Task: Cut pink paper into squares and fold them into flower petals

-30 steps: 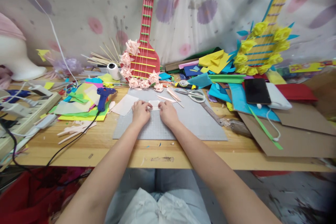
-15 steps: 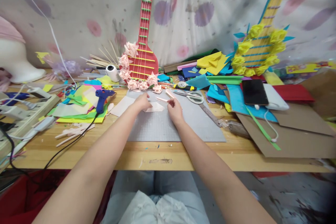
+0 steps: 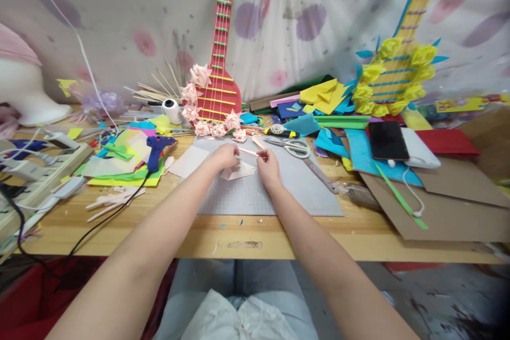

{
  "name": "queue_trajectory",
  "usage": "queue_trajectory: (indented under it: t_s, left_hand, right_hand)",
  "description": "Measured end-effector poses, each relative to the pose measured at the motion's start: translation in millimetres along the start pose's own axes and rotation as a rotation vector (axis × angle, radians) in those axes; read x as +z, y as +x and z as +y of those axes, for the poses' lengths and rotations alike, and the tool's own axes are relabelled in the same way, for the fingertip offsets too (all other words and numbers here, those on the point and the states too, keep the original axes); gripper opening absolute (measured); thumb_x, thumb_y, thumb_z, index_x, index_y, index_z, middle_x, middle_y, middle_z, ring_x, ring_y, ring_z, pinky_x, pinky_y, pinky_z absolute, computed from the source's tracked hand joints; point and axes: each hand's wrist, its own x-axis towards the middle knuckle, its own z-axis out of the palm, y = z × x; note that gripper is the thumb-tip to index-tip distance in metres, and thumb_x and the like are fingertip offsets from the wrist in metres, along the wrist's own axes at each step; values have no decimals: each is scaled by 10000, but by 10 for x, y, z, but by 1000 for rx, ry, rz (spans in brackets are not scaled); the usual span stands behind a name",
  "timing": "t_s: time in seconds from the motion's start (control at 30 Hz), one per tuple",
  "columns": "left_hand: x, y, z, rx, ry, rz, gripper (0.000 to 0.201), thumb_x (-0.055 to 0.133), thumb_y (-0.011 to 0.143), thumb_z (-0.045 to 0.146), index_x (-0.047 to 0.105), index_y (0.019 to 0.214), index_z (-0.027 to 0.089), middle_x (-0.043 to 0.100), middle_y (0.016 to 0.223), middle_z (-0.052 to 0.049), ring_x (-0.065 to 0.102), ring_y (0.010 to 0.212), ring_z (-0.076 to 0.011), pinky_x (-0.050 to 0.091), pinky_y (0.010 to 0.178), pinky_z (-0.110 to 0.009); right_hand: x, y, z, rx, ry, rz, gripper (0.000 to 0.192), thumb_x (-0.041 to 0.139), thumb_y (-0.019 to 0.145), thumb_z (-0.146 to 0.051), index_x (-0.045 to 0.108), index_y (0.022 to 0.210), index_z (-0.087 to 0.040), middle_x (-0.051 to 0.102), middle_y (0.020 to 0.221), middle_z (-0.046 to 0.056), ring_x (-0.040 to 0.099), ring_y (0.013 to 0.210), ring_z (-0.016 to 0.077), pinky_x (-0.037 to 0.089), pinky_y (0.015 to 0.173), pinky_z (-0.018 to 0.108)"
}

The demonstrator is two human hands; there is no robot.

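Observation:
My left hand [image 3: 228,157] is closed at the left end of a narrow pale pink paper strip [image 3: 247,152], above the grey cutting mat [image 3: 239,199]. My right hand [image 3: 269,166] pinches the strip's other end. Just below, between the hands, lies a folded pale pink paper piece [image 3: 238,171]. Another pink folded strip [image 3: 258,142] rests behind my right fingers. Flat pale pink paper [image 3: 187,162] is partly under my left forearm. Scissors [image 3: 292,147] and a metal ruler [image 3: 321,175] lie to the right of my right hand.
Behind the mat leans a red card guitar [image 3: 217,93] with pink paper flowers. A yellow one [image 3: 392,77] stands at right. On the left are a blue glue gun [image 3: 156,151] with its cord and a power strip [image 3: 71,162]. Cardboard [image 3: 446,218] and a phone [image 3: 385,139] lie right.
My left hand has moved slightly right and closed on the strip's left end, away from the folded pink piece. That piece has shifted a little nearer me. My right hand stays almost in place.

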Motion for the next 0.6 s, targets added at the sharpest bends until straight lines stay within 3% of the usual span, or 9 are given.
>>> queue_trajectory:
  t_s: [0.13, 0.3, 0.43, 0.6]
  left_hand:
    - [72, 2, 152, 152, 60, -34, 333, 558, 618, 143, 596, 944, 193, 620, 1016, -74, 558, 957, -215, 431, 783, -280]
    - [69, 17, 227, 64, 110, -148, 441, 526, 626, 142, 544, 1064, 185, 605, 1066, -121, 592, 889, -243, 443, 720, -313]
    - [31, 27, 227, 37, 129, -217, 429, 559, 585, 156, 583, 1012, 195, 643, 971, -106, 599, 855, -256, 446, 695, -316]
    - [6, 10, 261, 89, 209, -144, 309, 588, 573, 164, 626, 880, 176, 602, 1023, -124, 531, 992, -278, 423, 801, -317]
  right_hand:
    - [-36, 5, -16, 46, 37, 43, 165, 406, 656, -165, 513, 782, -170, 544, 822, 32, 491, 699, 134, 401, 703, 254]
    - [-46, 20, -12, 70, 58, 51, 157, 403, 652, -168, 513, 765, -169, 551, 833, 35, 493, 713, 134, 401, 726, 262]
    - [-39, 19, -13, 54, 72, 54, 159, 400, 651, -172, 517, 759, -167, 550, 831, 36, 489, 707, 134, 400, 714, 259]
    - [-39, 15, -10, 43, 91, 63, 153, 405, 640, -179, 514, 746, -168, 545, 816, 33, 484, 709, 136, 394, 701, 256]
